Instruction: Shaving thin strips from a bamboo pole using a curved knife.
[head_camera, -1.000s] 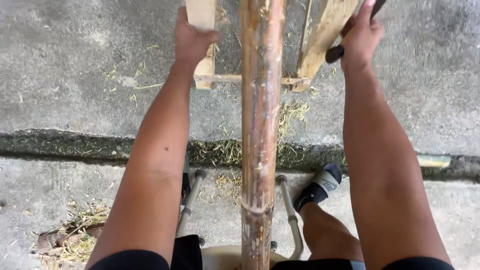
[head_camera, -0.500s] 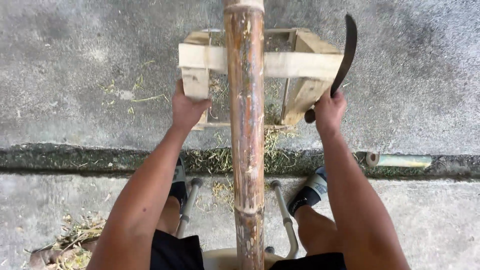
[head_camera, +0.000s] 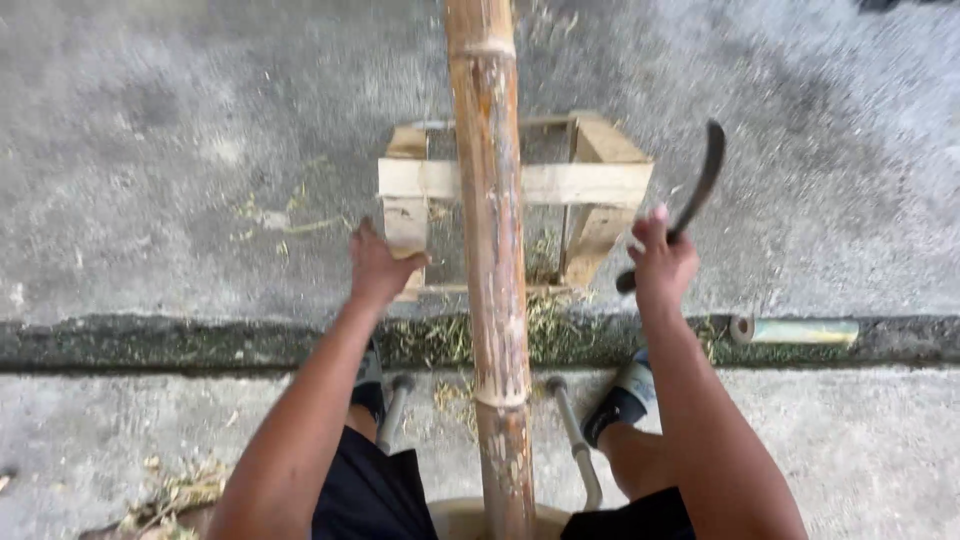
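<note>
Right grip (head_camera: 662, 262) closed on curved blade (head_camera: 697, 190) — tip up-right; bamboo pole (head_camera: 490, 230) runs straight away.

Floor: rough grey concrete (head_camera: 180, 120) fills the view, mottled with darker patches and pale specks.
Joint: a dark groove (head_camera: 150, 342) crosses the floor from the left edge to the right edge, with green growth and dry litter packed in it.
Near slab: below the groove the concrete (head_camera: 880, 450) is lighter and smoother.
Litter: dry straw and shavings (head_camera: 170, 495) lie by the bottom left corner; a few strands (head_camera: 275, 215) are scattered on the far slab.
Light: even daylight, soft, no hard shadows.
Walls, windows: outside the view.
</note>
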